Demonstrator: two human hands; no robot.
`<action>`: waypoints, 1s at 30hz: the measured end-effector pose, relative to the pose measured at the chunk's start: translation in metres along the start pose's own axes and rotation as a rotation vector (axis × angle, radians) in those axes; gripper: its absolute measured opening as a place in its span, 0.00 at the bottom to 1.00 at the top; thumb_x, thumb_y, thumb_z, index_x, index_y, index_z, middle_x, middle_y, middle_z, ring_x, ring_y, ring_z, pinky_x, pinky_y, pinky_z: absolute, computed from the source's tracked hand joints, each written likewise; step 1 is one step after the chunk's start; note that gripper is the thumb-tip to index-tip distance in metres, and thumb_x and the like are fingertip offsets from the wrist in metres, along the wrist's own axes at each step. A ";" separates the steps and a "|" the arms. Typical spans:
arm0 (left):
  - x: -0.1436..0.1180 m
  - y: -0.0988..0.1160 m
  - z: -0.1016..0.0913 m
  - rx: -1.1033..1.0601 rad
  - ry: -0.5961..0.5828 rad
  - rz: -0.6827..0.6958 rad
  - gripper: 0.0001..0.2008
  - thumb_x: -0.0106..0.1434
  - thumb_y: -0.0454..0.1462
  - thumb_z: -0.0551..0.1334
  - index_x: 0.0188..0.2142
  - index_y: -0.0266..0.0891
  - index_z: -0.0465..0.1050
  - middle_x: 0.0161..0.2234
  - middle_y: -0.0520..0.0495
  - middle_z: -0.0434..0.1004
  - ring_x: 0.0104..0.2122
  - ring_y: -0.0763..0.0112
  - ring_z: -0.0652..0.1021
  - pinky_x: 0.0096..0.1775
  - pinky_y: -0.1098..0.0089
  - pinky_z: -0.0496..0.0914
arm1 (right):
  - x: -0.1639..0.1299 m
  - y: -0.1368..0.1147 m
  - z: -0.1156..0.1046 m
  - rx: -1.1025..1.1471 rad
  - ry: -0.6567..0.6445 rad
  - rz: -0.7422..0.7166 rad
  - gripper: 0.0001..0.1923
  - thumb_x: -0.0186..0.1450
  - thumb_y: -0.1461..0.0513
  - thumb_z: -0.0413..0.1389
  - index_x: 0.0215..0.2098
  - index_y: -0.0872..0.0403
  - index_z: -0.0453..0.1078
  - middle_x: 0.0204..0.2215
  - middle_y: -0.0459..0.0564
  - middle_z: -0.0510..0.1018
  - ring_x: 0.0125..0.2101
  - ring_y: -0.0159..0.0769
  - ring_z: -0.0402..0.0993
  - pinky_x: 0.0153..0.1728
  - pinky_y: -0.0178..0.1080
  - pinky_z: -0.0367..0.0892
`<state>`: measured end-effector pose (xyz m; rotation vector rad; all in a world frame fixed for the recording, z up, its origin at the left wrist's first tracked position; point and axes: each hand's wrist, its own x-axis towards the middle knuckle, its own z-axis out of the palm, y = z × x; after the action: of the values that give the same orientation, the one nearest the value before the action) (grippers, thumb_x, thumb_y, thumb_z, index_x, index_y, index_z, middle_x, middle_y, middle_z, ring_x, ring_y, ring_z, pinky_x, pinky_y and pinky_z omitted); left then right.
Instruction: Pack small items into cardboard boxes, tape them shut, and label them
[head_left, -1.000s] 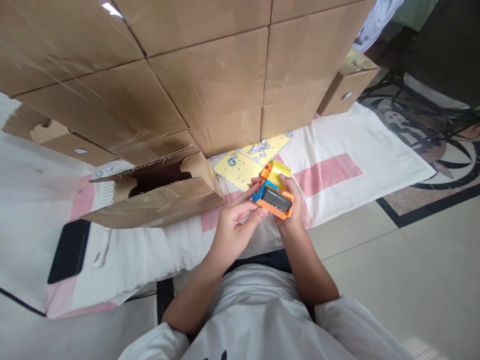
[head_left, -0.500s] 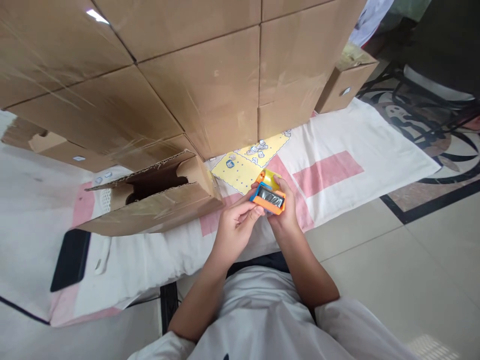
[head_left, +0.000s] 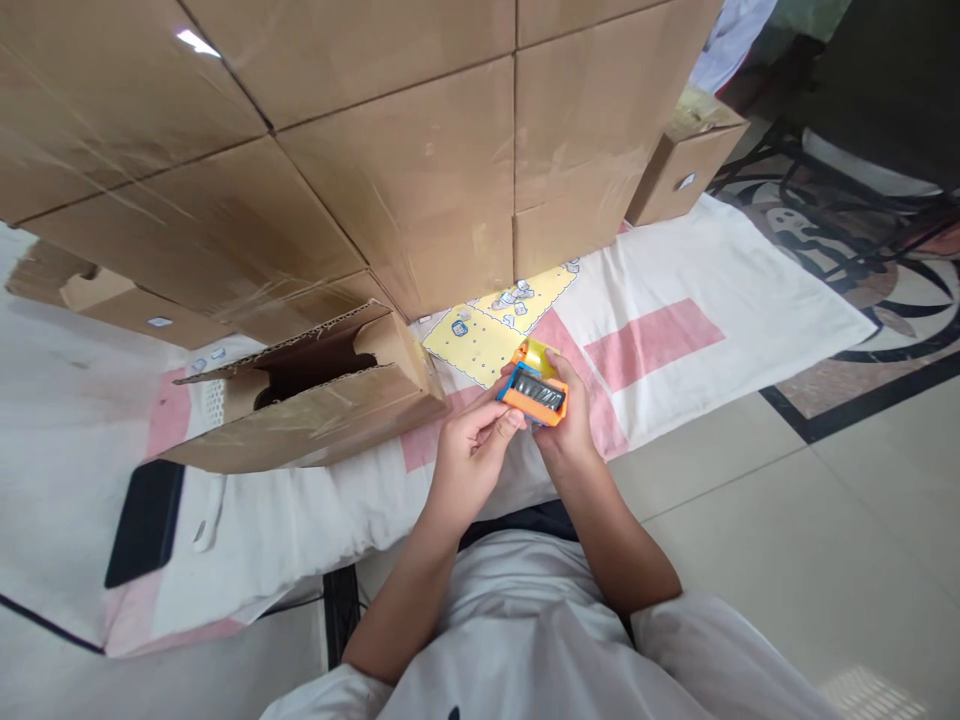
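Between both hands is a small orange, blue and yellow plastic object [head_left: 534,392] with a dark, shiny insert in its upper face; its exact kind is unclear. My left hand [head_left: 471,450] closes on its near left corner, with thumb and fingers pinching the orange and blue edge. Around its right side wraps my right hand [head_left: 568,415], the thumb by the yellow part. The undersides of the object and some fingertips are hidden. Behind it lies a yellow patterned sheet [head_left: 472,350] on the cloth, bearing several small printed figures.
Stacked cardboard boxes [head_left: 405,180] rise at the back. An open carton [head_left: 322,420] stands to the left, and a smaller box [head_left: 682,170] sits at the far right. A black phone-like slab [head_left: 146,522] lies on the white and pink cloth [head_left: 750,270].
The held object has tilted very slightly and shifted a little to the left. Both hands keep the same hold on it.
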<state>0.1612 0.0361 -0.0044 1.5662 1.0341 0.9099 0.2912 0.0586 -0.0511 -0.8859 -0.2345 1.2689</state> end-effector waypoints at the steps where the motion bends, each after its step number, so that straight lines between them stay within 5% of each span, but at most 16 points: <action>1: 0.000 0.000 0.000 -0.005 -0.001 -0.003 0.16 0.69 0.45 0.62 0.30 0.38 0.80 0.33 0.47 0.81 0.34 0.68 0.78 0.36 0.74 0.71 | -0.001 0.000 0.001 0.022 0.021 0.020 0.15 0.59 0.50 0.62 0.36 0.51 0.71 0.27 0.45 0.81 0.30 0.38 0.80 0.33 0.38 0.77; 11: -0.006 -0.004 0.001 0.021 0.058 -0.021 0.16 0.68 0.45 0.62 0.28 0.39 0.77 0.36 0.45 0.81 0.37 0.65 0.80 0.37 0.72 0.72 | -0.005 -0.004 0.008 0.153 0.051 0.071 0.10 0.56 0.55 0.62 0.32 0.52 0.71 0.27 0.45 0.81 0.29 0.36 0.79 0.33 0.37 0.76; 20: -0.003 -0.005 -0.012 -0.075 0.045 0.005 0.16 0.69 0.47 0.62 0.30 0.41 0.80 0.42 0.44 0.84 0.50 0.54 0.80 0.55 0.60 0.71 | -0.012 -0.039 0.020 0.027 -0.146 -0.065 0.16 0.63 0.50 0.60 0.39 0.53 0.75 0.32 0.52 0.84 0.38 0.46 0.83 0.40 0.46 0.79; 26: -0.008 -0.005 -0.022 0.000 0.113 0.097 0.14 0.69 0.44 0.63 0.31 0.41 0.82 0.60 0.41 0.75 0.64 0.54 0.70 0.62 0.60 0.64 | 0.040 -0.083 0.001 -0.199 -0.149 -0.377 0.16 0.60 0.50 0.67 0.40 0.49 0.74 0.36 0.49 0.84 0.41 0.44 0.81 0.43 0.46 0.78; 30: -0.012 -0.008 -0.023 -0.023 0.174 0.104 0.14 0.69 0.44 0.63 0.30 0.41 0.81 0.42 0.44 0.80 0.48 0.63 0.78 0.51 0.67 0.70 | 0.086 -0.101 -0.029 -0.423 -0.105 -0.403 0.09 0.58 0.63 0.69 0.36 0.50 0.75 0.34 0.46 0.84 0.38 0.38 0.80 0.42 0.42 0.76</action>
<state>0.1345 0.0334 -0.0077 1.5544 1.0670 1.1425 0.4103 0.1199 -0.0272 -1.0651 -0.7475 0.9000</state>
